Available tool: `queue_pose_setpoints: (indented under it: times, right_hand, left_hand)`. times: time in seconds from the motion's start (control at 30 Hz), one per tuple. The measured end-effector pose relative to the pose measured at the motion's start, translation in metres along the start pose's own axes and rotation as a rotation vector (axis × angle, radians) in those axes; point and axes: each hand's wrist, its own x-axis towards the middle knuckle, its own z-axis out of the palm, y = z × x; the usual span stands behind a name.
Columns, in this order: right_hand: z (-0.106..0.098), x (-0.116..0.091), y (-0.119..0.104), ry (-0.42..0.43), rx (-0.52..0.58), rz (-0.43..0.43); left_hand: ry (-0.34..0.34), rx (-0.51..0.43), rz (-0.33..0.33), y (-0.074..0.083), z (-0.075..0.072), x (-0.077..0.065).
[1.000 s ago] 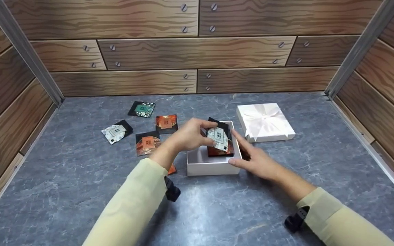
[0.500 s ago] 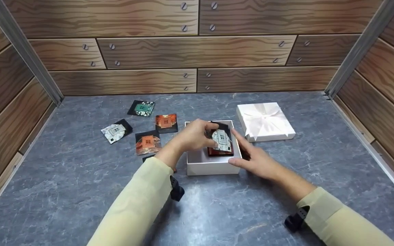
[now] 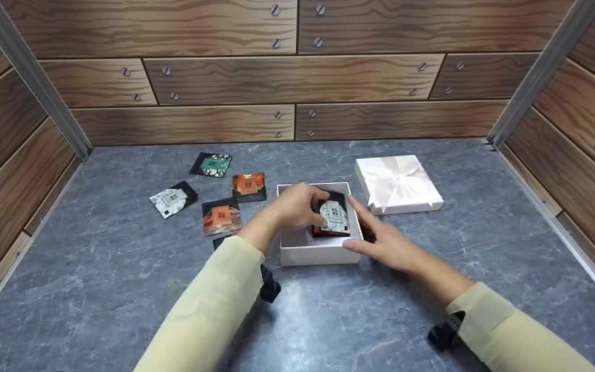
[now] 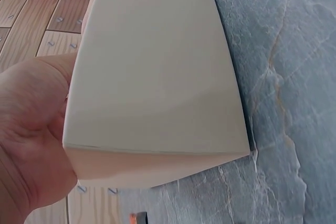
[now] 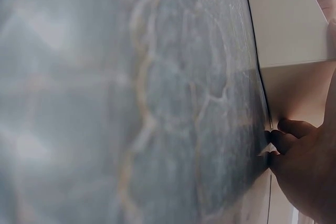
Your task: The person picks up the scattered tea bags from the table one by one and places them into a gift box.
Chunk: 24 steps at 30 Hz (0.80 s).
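Note:
A white open-topped box (image 3: pixel 320 256) stands mid-table. My left hand (image 3: pixel 297 206) reaches into it over the left wall, its thumb and index finger pinching the left side of a black-and-white sachet (image 3: pixel 335 214). That sachet lies over a dark sachet with reddish print, of which only an edge shows. Outside the box, my right hand (image 3: pixel 388 245) rests against the right wall, index finger extended along the rim and thumb at the front corner. The left wrist view shows the box wall (image 4: pixel 152 66) up close; the right wrist view has fingers (image 5: pixel 296 128) beside the box.
To the left lie a green sachet (image 3: pixel 212 165), a white one (image 3: pixel 172 199) and two orange ones, one further back (image 3: pixel 249 186) and one nearer (image 3: pixel 221 216). Another is mostly hidden under my left forearm. A white lid with a ribbon bow (image 3: pixel 398 183) sits back right.
My left hand has moved slightly right and down into the box, and the black-and-white sachet has gone from tilted to lying flatter on the one below. My right hand has stayed in place.

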Motion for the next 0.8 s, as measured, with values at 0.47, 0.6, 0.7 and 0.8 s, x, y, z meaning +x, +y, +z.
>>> queue_pose_setpoints:
  times: [0.47, 0.6, 0.7, 0.8]
  right_hand:
    - [0.000, 0.001, 0.001, -0.008, 0.012, -0.019]
    - [0.001, 0.001, 0.001, -0.005, 0.021, -0.027]
    - [0.001, 0.001, 0.001, -0.002, 0.010, -0.025]
    - [0.000, 0.001, 0.001, 0.002, 0.000, -0.023]
  left_hand:
    - [-0.029, 0.062, -0.041, 0.003, 0.000, 0.001]
    - [-0.032, 0.068, -0.035, 0.005, -0.003, 0.000]
    - [-0.031, 0.069, -0.041, 0.006, -0.007, -0.002]
    - [-0.032, 0.067, -0.049, 0.008, -0.013, -0.006]
